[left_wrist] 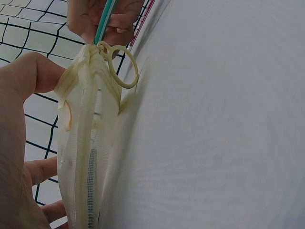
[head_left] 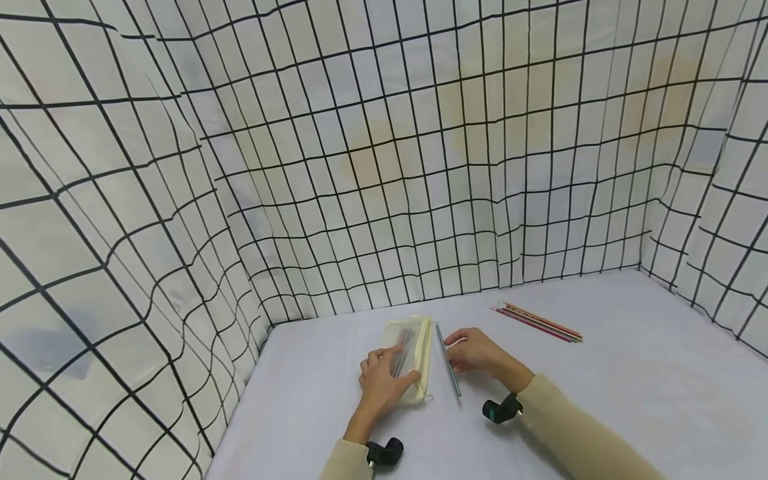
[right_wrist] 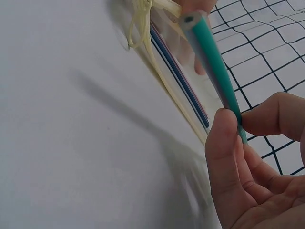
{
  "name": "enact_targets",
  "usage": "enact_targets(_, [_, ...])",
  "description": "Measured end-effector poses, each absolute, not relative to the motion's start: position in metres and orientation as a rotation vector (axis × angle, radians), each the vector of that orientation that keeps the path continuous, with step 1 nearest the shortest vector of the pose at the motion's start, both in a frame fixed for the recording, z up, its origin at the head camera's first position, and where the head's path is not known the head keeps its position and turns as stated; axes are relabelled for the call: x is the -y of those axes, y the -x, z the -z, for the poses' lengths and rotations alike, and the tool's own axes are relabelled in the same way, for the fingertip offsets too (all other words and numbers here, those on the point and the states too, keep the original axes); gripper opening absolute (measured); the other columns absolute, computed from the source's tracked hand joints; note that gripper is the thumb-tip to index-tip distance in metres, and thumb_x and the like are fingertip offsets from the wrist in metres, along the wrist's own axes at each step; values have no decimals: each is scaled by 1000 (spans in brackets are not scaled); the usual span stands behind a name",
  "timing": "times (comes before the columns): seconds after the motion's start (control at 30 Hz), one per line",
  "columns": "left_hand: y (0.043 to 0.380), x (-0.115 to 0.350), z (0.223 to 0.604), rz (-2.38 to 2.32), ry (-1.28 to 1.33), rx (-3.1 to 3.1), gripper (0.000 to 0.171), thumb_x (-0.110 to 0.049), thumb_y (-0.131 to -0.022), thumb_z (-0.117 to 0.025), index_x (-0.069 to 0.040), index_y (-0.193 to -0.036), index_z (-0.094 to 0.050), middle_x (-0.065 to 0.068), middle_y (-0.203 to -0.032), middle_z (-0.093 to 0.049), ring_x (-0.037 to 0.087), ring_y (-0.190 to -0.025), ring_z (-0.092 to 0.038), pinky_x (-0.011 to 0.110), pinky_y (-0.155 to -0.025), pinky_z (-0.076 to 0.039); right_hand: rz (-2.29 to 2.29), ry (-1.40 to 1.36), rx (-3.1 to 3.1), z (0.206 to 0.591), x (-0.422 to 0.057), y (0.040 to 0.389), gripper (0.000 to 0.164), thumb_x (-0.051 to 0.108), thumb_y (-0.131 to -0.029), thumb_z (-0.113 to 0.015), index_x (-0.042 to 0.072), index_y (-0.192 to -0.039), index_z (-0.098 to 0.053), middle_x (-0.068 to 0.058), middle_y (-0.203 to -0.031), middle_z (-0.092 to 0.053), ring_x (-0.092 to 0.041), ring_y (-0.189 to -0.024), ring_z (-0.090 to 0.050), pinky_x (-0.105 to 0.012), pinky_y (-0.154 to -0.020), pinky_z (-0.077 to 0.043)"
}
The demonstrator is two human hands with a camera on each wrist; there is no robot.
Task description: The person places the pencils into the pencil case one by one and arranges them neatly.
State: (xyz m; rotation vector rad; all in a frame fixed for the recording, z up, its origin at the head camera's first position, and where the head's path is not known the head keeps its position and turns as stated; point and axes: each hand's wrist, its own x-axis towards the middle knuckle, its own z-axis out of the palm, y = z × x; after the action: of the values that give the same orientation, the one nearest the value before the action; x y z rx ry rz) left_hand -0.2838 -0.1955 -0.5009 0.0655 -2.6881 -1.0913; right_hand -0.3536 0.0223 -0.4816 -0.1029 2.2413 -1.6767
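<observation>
A see-through pouch (head_left: 425,357) with pale yellow edging lies on the table, several slim pencils (right_wrist: 177,71) showing inside it. My left hand (head_left: 381,384) rests on its upper face, thumb near the zip side and fingers spread further over. A yellow ring (left_wrist: 136,78) hangs from the pouch's near end in the left wrist view. Just right of the pouch, my right hand (head_left: 477,353) pinches a teal pencil (head_left: 448,360) between thumb and fingers. The pencil runs roughly alongside the pouch; its blunt end with a dark core faces the right wrist camera.
More pencils (head_left: 537,323), red, orange and dark ones among them, lie bunched on the white table (head_left: 660,373) to the right and further back. White cloth walls with a black grid (head_left: 384,200) stand behind and at both sides.
</observation>
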Motion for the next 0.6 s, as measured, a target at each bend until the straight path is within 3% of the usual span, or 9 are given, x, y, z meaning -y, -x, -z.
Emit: enact_targets(0.6, [285,195,503,1084,-53,2685,72,-42,-73,-77,-14,-138,-62,17,-136,-49,37,-124,-38,62,-101,-30,1765,120,-2155,483,8,372,25,5,-90,-68,-5,-113,-66,-13,-97,-72,-15,-76,-68,-25,-64,-57])
